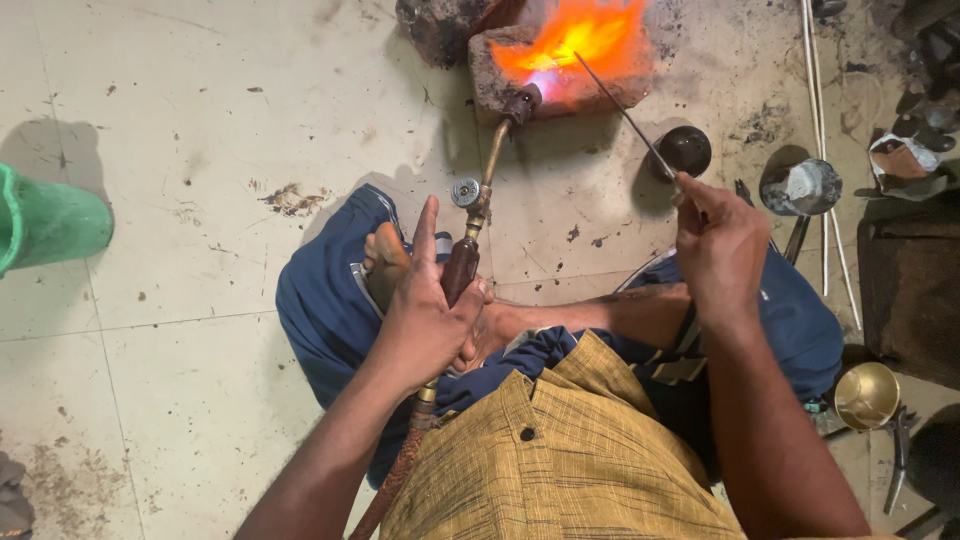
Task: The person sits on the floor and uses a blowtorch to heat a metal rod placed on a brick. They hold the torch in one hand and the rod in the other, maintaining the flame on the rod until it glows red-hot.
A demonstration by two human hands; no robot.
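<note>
Left hand point(430, 320): clenched round the dark handle of the gas torch point(478, 205), forefinger lifted straight. Torch's long axis ran from my lap up and away to the brick point(500, 85), nozzle just short of it, flame point(575, 40) spread over the brick's top. Hose point(400, 475) trailed back from the handle, on the side away from the brick.

Right hand point(718, 245): pinched on the near end of a thin metal rod point(625, 115), which slanted up toward the brick, its far tip in the flame. Right of the torch; both hands about equally far from the brick.

Floor point(180, 150): pale tiles, stained and sooty near the brick. I sat cross-legged on it.

Surroundings: dark round pot point(686, 150) and small metal cup point(802, 187) right of the brick; brass bowl point(866, 396) farther right and much nearer me; green bucket point(50, 222) far left of it.
</note>
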